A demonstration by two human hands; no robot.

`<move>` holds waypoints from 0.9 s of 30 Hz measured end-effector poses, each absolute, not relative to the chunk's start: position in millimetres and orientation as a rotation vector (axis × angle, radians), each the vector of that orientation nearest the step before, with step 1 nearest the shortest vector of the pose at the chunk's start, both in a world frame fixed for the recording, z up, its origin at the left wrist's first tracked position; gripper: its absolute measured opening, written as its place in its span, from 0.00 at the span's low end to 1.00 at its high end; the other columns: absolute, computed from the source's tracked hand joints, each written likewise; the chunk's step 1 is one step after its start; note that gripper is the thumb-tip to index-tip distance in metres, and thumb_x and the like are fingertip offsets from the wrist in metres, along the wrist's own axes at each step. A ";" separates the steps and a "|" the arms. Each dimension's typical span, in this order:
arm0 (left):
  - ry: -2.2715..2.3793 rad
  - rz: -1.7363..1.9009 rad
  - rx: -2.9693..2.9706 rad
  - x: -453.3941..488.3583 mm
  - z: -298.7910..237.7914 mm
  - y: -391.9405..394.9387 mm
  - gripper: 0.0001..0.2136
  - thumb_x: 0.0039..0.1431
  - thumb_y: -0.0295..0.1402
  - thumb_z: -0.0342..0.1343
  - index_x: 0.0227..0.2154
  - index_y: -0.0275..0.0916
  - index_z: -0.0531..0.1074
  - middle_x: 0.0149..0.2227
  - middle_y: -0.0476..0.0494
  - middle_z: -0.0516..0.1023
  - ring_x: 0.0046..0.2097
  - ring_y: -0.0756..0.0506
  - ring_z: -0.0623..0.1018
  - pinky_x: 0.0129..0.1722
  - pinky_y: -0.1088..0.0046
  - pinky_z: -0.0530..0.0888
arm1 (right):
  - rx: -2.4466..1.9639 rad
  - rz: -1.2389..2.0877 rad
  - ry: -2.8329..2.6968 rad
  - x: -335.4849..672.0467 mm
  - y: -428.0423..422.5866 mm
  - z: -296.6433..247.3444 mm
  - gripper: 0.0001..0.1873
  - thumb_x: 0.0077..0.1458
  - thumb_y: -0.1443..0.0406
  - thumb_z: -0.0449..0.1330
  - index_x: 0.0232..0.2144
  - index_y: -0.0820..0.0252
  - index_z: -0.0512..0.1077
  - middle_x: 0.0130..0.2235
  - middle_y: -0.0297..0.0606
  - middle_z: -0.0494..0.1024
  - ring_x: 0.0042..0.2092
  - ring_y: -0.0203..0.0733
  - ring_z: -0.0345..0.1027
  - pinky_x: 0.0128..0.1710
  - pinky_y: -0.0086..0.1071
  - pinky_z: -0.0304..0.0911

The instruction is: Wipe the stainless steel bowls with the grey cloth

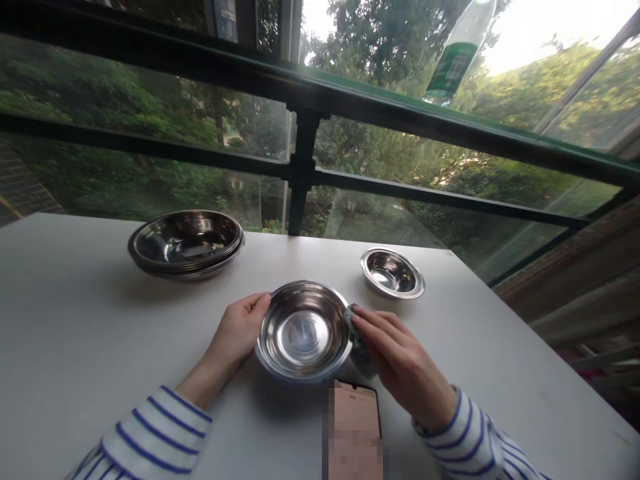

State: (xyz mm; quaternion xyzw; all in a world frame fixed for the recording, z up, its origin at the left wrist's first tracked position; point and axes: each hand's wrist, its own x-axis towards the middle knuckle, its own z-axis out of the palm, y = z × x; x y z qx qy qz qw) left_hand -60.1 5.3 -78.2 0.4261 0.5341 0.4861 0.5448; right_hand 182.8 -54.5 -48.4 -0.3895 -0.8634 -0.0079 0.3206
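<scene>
Holding a shiny metal bowl [304, 333] over the middle of the white table [75, 320], between both hands, mouth up and seemingly leaning a little toward the camera. Gripping it at the upper left of the rim with the left hand [239, 328] — thumb at the edge, most of the other fingers tucked out of sight behind the wall. Pressing a grey-green cloth [361, 348] to the right side of the same rim with the right hand [404, 355], fingers stretched over the fabric and grasping it against the metal. Impossible to tell about contact between base and table, with only a soft shadow in view beneath.

Wearing blue-and-white striped sleeves [155, 433] on both arms. Just beyond the bowl's lower right, nearer the body: a phone [356, 408], screen up on the table (largely covered by blocky blur).

Farther back at the left, apart from the left hand: a stack of metal basins [187, 240], nested one in another, mouths upward. Farther back at the right, beyond the right hand: a smaller bowl [393, 272], upright on the table and apart from the held one.

Past the far edge: a dark green railing [301, 153], with leafy trees [100, 107] outside. High at the right, by the top rail — a clear bottle [453, 70] with a green label, slanted in this view.
</scene>
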 end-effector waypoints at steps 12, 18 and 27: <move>1.276 1.164 0.971 -60.0 -76.3 5.1 0.20 0.48 0.42 0.57 0.39 0.31 0.76 0.30 0.41 0.81 0.34 0.42 0.77 0.33 0.71 0.71 | -0.828 -0.004 -1.648 167.6 -53.1 -36.8 0.25 0.52 0.80 0.53 0.49 0.55 0.67 0.52 0.40 0.69 0.52 0.45 0.64 0.49 0.41 0.64; 1.277 1.172 0.992 -60.1 -75.9 4.4 0.19 0.49 0.42 0.57 0.38 0.31 0.76 0.32 0.40 0.81 0.35 0.42 0.77 0.34 0.71 0.71 | -0.924 0.054 -2.029 181.8 -62.7 -63.4 0.22 0.54 0.79 0.50 0.50 0.59 0.62 0.55 0.49 0.63 0.55 0.47 0.59 0.49 0.43 0.64; 1.288 1.188 0.984 -60.1 -75.5 4.9 0.20 0.48 0.41 0.57 0.39 0.31 0.76 0.32 0.39 0.81 0.36 0.42 0.78 0.34 0.71 0.71 | -0.934 -0.025 -2.496 187.4 -61.3 -69.1 0.30 0.55 0.72 0.51 0.59 0.69 0.52 0.59 0.56 0.57 0.61 0.54 0.48 0.53 0.49 0.62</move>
